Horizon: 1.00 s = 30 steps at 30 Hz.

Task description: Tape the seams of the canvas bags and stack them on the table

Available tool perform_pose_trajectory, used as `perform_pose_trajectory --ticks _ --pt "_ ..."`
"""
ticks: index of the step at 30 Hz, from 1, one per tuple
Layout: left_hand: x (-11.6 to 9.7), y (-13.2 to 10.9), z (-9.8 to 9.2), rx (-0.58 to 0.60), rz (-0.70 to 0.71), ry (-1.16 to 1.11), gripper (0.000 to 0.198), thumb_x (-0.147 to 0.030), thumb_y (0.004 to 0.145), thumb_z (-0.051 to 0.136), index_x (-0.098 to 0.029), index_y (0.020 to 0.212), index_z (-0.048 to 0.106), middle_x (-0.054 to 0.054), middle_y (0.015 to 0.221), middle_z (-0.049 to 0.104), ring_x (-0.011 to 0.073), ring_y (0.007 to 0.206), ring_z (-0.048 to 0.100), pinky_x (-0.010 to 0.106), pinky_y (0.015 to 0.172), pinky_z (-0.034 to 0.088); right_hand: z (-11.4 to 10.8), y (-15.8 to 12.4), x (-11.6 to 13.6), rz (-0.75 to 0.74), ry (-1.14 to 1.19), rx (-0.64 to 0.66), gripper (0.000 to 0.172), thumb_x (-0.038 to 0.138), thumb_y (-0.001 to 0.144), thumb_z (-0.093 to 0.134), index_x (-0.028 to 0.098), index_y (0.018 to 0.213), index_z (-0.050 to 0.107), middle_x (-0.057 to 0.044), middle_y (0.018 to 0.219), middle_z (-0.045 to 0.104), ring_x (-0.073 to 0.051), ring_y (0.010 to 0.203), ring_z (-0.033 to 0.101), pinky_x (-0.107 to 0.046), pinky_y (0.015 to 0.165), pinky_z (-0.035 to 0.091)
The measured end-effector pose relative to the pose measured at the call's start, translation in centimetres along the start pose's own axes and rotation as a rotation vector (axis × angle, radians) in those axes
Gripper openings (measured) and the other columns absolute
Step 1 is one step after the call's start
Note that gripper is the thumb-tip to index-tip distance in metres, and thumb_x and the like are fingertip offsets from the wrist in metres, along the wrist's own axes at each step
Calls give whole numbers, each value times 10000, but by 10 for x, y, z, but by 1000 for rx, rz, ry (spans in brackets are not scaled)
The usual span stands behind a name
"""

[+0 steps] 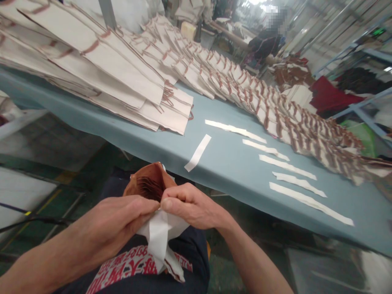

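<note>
Just in front of my body, a bundle of folded cloth pieces (157,174), brown inside with white parts below, is held between my hands. A white strip (158,236) hangs down from where my fingers meet. My left hand (127,212) is closed, its fingertips pressed on the strip at the bundle's near side. My right hand (186,206) pinches at the same spot with thumb and curled forefinger. The fingertips of both hands nearly touch, and the exact grip between them is partly hidden.
Across the blue-covered table (226,163) lie several loose white strips (310,203). Stacked cream cloth pieces with brown edging (122,77) are at the left. A long row of similar bundles (245,90) runs along the far side. Another person (266,41) is in the background.
</note>
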<state>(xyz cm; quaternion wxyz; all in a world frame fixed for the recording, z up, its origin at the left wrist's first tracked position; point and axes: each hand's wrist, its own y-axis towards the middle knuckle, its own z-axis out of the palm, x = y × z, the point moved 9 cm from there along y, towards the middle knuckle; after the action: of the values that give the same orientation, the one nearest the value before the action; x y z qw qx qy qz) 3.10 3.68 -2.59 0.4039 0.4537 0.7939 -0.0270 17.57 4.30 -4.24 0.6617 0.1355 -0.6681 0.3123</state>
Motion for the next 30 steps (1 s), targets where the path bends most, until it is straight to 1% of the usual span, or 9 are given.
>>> perform_pose_trajectory --ticks 3,6,8,11,16,19,23,26,30 --pt "-10 -1 -1 -26 152 -2 293 -135 1191 540 -235 1398 721 41 1143 905 178 972 892 204 934 694 2 -2 -6 44 69 -34 873 1054 952 561 205 749 588 34 707 489 -108 623 389 -270 558 296" --pt "-19 3 -10 -115 248 71 300 -107 1174 546 -214 1399 712 59 1162 914 192 1004 905 227 999 706 5 -2 -17 110 146 -58 894 1083 900 594 199 763 605 20 716 540 -107 610 428 -266 546 317" --pt "-23 7 -14 -152 277 118 301 -110 1181 509 -225 1378 704 64 1125 919 191 955 909 223 953 715 8 -1 -23 128 202 -62 871 1070 863 668 212 751 571 38 698 519 -97 594 407 -256 537 314" --pt "-27 9 -10 -121 311 126 298 -96 1181 465 -223 1361 665 65 1062 908 193 880 900 228 858 718 9 -3 -22 101 196 -56 797 989 904 726 225 762 549 67 683 464 -91 585 354 -248 531 288" --pt "-22 4 -2 -82 277 99 283 -121 1215 431 -232 1358 648 40 1016 882 184 858 876 240 841 704 1 -12 11 -112 -304 -42 519 583 1168 599 232 792 534 67 683 456 -117 618 401 -271 611 302" --pt "-24 3 -2 -81 290 108 278 -107 1213 436 -204 1337 665 34 1012 874 172 866 868 230 856 693 2 -18 34 -226 -681 -54 373 345 1190 516 238 834 524 51 706 508 -135 644 451 -304 655 295" --pt "-25 6 -6 -93 295 149 293 -63 1175 461 -195 1316 681 27 1011 868 172 854 854 226 831 668 8 -19 51 -260 -1008 -89 304 256 1188 485 223 910 602 -10 801 672 -165 715 542 -332 672 302" --pt "-30 6 -7 -97 332 261 344 -28 1164 427 -187 1320 689 37 1012 874 180 841 840 250 817 651 9 -17 49 -218 -863 -93 262 230 1143 503 223 901 605 2 801 672 -152 712 537 -308 670 337" --pt "-30 1 -7 -74 337 360 350 -59 1169 431 -224 1248 729 -3 863 820 178 691 756 268 671 585 12 -11 19 -53 -303 -74 339 392 1137 567 236 836 551 58 711 502 -122 638 431 -255 600 329"
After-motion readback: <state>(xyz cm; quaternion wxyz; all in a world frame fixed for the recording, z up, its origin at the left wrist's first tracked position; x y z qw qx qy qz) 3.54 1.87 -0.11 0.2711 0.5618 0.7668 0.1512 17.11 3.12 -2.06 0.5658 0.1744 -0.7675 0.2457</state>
